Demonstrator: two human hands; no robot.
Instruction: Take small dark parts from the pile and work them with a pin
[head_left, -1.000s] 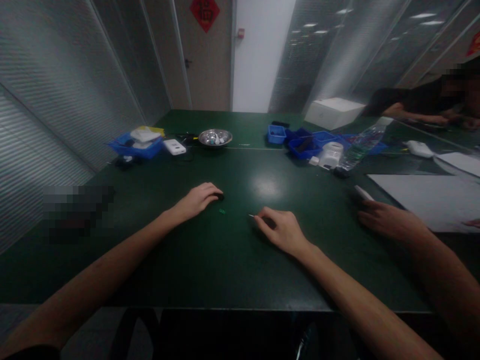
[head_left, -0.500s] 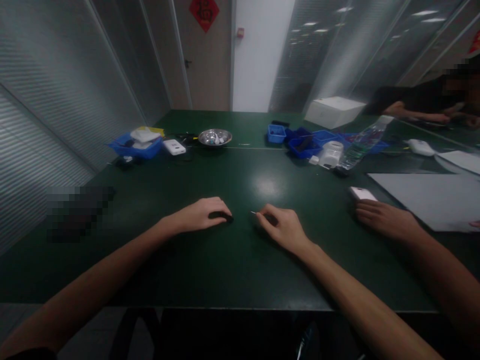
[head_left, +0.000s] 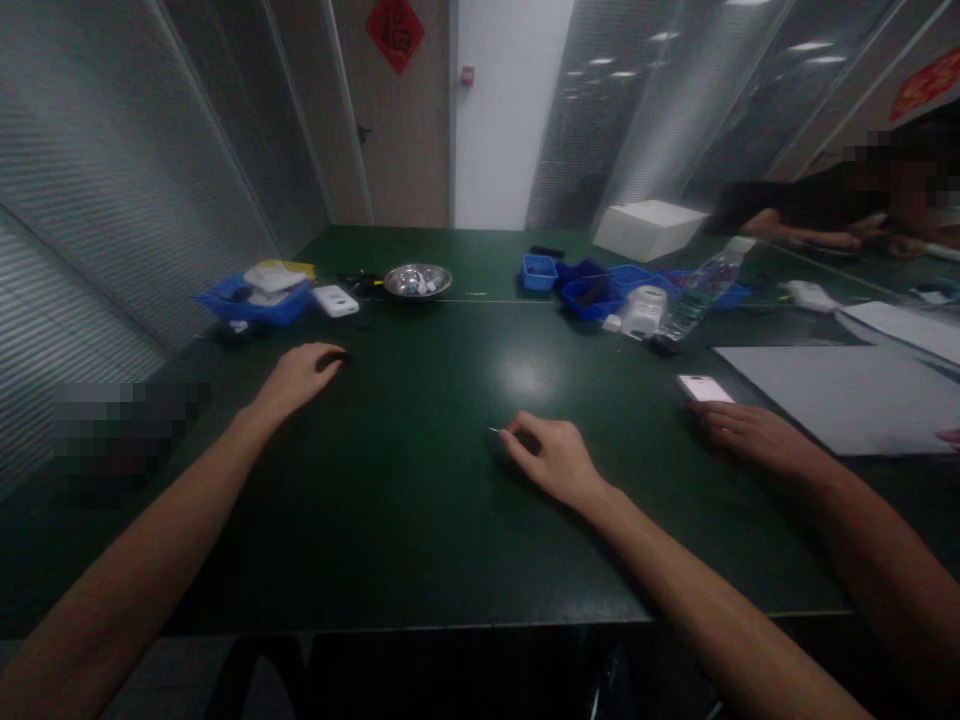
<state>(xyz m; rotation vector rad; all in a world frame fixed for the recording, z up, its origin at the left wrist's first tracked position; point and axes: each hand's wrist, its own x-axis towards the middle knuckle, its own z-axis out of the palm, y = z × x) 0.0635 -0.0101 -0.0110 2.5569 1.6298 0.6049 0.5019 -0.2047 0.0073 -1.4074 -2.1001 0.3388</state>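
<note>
Green tabletop [head_left: 390, 520] underlies our work: our right hand [head_left: 555, 455] pinches a thin pale rod [head_left: 493, 430], tip projecting leftward, presumably kept unobstructed; forward-left, our left hand [head_left: 300, 382] curls half-open, contents indeterminable.

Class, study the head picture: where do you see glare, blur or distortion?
In the head view, a pale glare patch lies on the green table beyond the right hand; same view, the slim item it pinches is too blurred to identify; same view, the bottle leans outward, probably lens distortion.
</note>
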